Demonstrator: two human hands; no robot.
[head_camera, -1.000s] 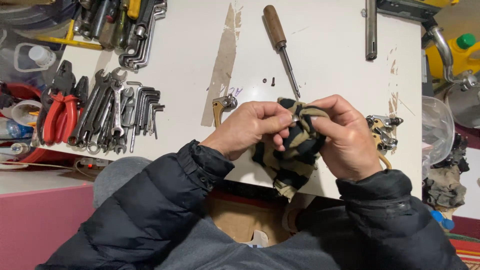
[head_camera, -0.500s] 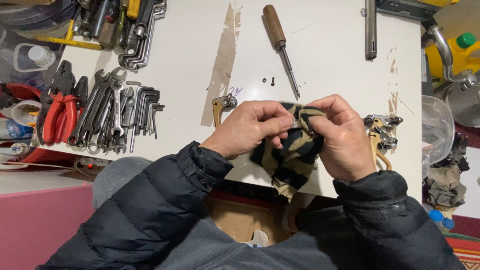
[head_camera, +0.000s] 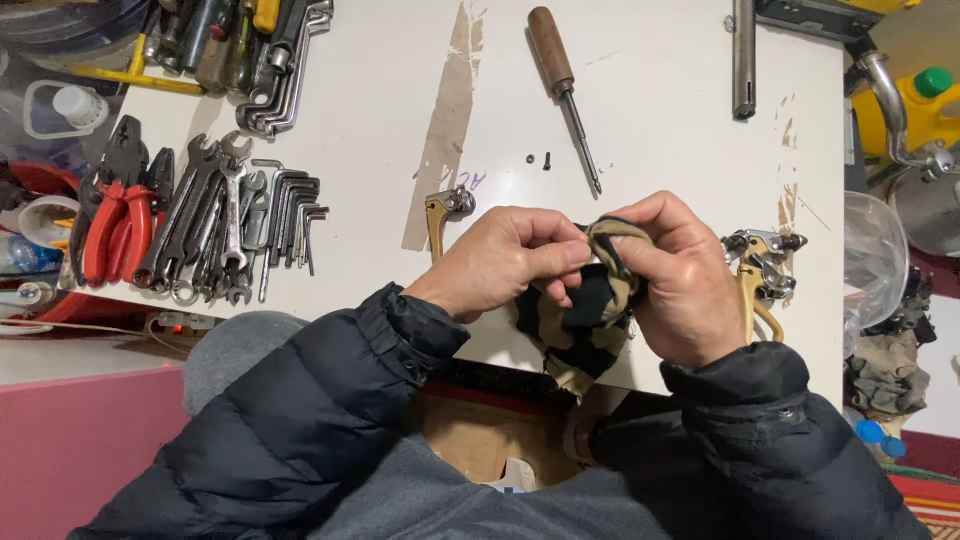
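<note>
Between the two grips, just above the near edge of the white bench (head_camera: 640, 110), a striped rag (head_camera: 585, 320) in black and tan is bunched up and held off the surface. The left hand (head_camera: 500, 262) closes on it from its own side, thumb and forefinger pinched together at the rag's upper fold, where a small pale metal part seems to peep out; what that part is cannot be told. The right hand (head_camera: 685, 280) wraps around the rag from the other side, fingers curled fully shut over the top of the cloth, so most of the bundle sits under and inside this grip. The rag's long axis runs downward and toward the person, its loose tail hanging below both hands past the bench edge. Both hands touch the cloth, and they nearly meet at its top.

Just beyond the right grip, outward, lies a gold brake lever (head_camera: 760, 275); a second gold lever (head_camera: 445, 210) lies just beyond the left grip. Farther away from both, a wooden-handled screwdriver (head_camera: 562, 85) points toward the hands, and spanners (head_camera: 215, 220) lie well off to the left.
</note>
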